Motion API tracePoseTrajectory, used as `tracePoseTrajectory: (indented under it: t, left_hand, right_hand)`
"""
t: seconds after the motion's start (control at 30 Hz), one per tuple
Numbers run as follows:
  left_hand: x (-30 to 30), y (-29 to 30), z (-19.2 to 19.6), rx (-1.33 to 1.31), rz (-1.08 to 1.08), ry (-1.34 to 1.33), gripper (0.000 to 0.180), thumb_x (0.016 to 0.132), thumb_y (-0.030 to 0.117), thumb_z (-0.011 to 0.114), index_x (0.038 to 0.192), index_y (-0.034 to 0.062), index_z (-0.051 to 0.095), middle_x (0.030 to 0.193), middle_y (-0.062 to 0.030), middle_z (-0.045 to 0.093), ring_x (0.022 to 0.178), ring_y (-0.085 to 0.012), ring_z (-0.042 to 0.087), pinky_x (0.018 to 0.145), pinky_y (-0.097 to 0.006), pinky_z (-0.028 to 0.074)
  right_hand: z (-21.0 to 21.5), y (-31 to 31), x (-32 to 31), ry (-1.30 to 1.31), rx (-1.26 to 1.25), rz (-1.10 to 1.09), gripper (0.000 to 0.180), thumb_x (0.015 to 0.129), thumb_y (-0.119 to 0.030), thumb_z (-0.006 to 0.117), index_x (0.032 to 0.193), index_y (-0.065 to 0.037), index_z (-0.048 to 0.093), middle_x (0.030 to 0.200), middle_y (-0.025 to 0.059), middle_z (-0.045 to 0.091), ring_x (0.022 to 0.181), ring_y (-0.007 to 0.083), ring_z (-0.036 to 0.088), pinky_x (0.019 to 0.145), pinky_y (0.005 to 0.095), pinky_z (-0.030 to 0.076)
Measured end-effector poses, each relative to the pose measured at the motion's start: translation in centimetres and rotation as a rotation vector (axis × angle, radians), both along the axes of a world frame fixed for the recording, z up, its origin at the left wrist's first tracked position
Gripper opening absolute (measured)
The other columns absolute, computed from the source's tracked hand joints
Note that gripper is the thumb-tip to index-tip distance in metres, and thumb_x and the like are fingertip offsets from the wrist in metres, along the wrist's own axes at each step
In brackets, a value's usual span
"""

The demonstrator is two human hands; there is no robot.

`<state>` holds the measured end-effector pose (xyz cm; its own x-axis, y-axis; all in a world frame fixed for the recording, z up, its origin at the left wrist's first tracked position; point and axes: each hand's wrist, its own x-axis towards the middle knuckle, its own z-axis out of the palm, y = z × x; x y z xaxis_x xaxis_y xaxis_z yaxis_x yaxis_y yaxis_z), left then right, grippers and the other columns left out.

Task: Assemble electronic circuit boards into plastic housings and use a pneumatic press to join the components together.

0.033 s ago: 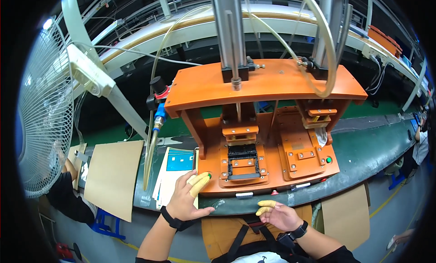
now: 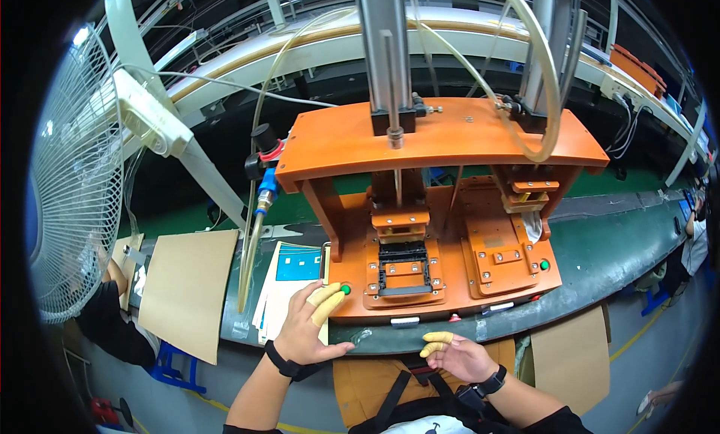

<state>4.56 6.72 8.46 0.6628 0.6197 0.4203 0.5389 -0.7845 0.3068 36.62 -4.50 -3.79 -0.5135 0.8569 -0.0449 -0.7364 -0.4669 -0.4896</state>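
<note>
My left hand (image 2: 304,333) lies with its fingers stretched out at the left front of an orange two-station press (image 2: 442,140). Its fingertips, two of them in yellow finger cots, are beside a round green button (image 2: 345,289); whether they touch it I cannot tell. In the left station's fixture sits a black rectangular frame-like part (image 2: 405,290), below a raised orange press head (image 2: 400,221). My right hand (image 2: 466,359) hovers in front of the bench edge, palm partly up, fingers loosely bent and apart, with nothing in it. Two of its fingers also wear yellow cots.
Right of the black part is the second fixture (image 2: 497,263), with another green button (image 2: 544,265). Papers on a clipboard (image 2: 292,284) lie left of the press. A fan (image 2: 75,187), cardboard sheets (image 2: 187,295) and an air hose (image 2: 247,269) stand further left. People sit at both sides.
My left fingertips have drawn back slightly, and more of the green button shows. My right hand is nearly unmoved. The view has shifted a little.
</note>
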Motion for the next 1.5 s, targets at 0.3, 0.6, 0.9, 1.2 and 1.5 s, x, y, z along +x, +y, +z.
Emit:
tracePoseTrajectory:
  t: [0.3, 0.6, 0.9, 1.2, 1.5]
  left_hand:
    - [-4.5, -4.2, -5.0, -0.203, 0.304, 0.275, 0.08, 0.072, 0.033, 0.078, 0.137, 0.001, 0.045, 0.14, -0.0203, 0.042, 0.134, -0.0427, 0.033, 0.11, -0.053, 0.027]
    - [-7.2, -5.7, -4.2, -0.397, 0.289, 0.04, 0.048, 0.084, 0.016, 0.065, 0.128, -0.0002, 0.055, 0.131, -0.0206, 0.053, 0.128, -0.0405, 0.043, 0.108, -0.049, 0.031]
    - [-7.9, -7.7, -2.4, -0.22, 0.515, -0.351, 0.033, 0.089, -0.002, 0.05, 0.121, -0.0053, 0.059, 0.114, -0.022, 0.063, 0.103, -0.0385, 0.062, 0.092, -0.037, 0.047]
    - [-3.6, -13.7, -3.4, -0.045, 0.428, -0.068, 0.04, 0.074, 0.001, 0.061, 0.113, -0.0026, 0.064, 0.12, -0.018, 0.059, 0.111, -0.0376, 0.056, 0.094, -0.046, 0.044]
    - [-2.2, -14.9, -4.4, -0.149, 0.453, -0.239, 0.056, 0.078, 0.031, 0.075, 0.118, -0.0036, 0.06, 0.125, -0.0181, 0.056, 0.114, -0.0368, 0.054, 0.097, -0.047, 0.042]
  right_hand:
    - [-0.8, 0.1, -1.3, -0.046, -0.011, 0.079, 0.049, 0.098, -0.022, 0.046, 0.139, 0.004, 0.042, 0.123, 0.0172, 0.06, 0.103, 0.0209, 0.058, 0.096, 0.0343, 0.044]
    - [0.2, 2.0, -4.3, -0.302, 0.049, 0.227, 0.041, 0.101, -0.017, 0.045, 0.137, 0.002, 0.045, 0.121, 0.0116, 0.06, 0.1, 0.0141, 0.057, 0.092, 0.0286, 0.046]
    - [1.5, 4.2, -12.2, -0.375, 0.258, 0.436, 0.042, 0.101, -0.02, 0.049, 0.14, -0.004, 0.045, 0.123, 0.0076, 0.062, 0.099, 0.0118, 0.06, 0.088, 0.0248, 0.045]
    - [5.8, 5.5, -19.4, -0.256, 0.057, 0.183, 0.045, 0.098, -0.018, 0.058, 0.137, -0.003, 0.04, 0.125, 0.0057, 0.057, 0.107, 0.0119, 0.057, 0.09, 0.0273, 0.048]
    - [4.0, 3.5, -17.6, -0.753, 0.548, -0.038, 0.044, 0.092, -0.011, 0.058, 0.134, -0.001, 0.047, 0.109, 0.0152, 0.067, 0.097, 0.023, 0.066, 0.085, 0.0348, 0.051]
